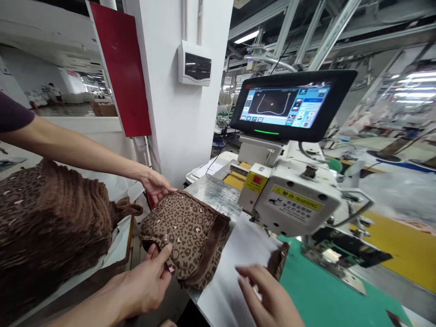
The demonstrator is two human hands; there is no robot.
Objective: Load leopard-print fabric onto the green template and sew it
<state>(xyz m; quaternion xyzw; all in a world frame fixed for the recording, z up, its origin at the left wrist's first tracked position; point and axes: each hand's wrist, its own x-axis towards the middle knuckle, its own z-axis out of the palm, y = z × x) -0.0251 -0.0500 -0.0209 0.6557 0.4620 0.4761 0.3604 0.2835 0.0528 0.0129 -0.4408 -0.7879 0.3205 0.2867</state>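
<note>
1. In the head view, the left hand (139,284) is working at about 7 o'clock, and its fingers (162,250) are closing on the near edge of a folded leopard-print plush fabric piece (184,236), gripping it with the thumb on top.
2. The fabric piece is sitting just above that hand, at about 1 o'clock from it. Its long axis is running roughly from 9 to 3 o'clock, though the folds make the line hard to judge. The left hand is clearly the nearer of the two.
3. The right hand (269,295) is reaching in at about 5 o'clock, with its fingers (242,272) spread open and gripping nothing. The fabric piece is lying at about 10 o'clock from it, and I cannot tell whether the fingertips are touching the white sheet (231,268) below them.
4. A co-worker's hand (155,185) is pressing on the far edge of the fabric piece at about 11 o'clock, its arm coming from a dark sleeve (13,111).
5. A sewing machine head (296,200) is standing at about 2 o'clock, with a lit touchscreen (286,106) above it. A heap of brown plush fabric (51,227) is lying at 9 o'clock.
</note>
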